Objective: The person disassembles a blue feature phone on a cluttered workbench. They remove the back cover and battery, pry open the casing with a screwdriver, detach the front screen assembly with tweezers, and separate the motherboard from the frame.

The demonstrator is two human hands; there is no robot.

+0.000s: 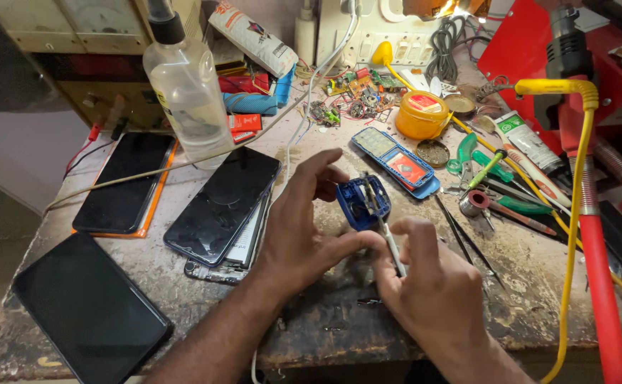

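Note:
My left hand (pixel 304 231) holds a small blue phone housing (pixel 360 203) upright between thumb and fingers, just above the worn workbench (pixel 325 320). My right hand (pixel 432 284) grips a thin metal tool with a pale handle (pixel 389 238), and its tip rests inside the blue housing. Both hands are close together at the middle of the bench. A second blue phone body with a red panel (pixel 400 163) lies flat just behind the housing.
Several dark phones (pixel 222 203) and a tablet (pixel 87 306) lie at the left. A clear spray bottle (pixel 186 85) stands behind them. Pliers, tweezers and screwdrivers (pixel 496 195) lie at the right, beside a yellow tin (pixel 421 114), a red stand (pixel 595 235) and a yellow cable.

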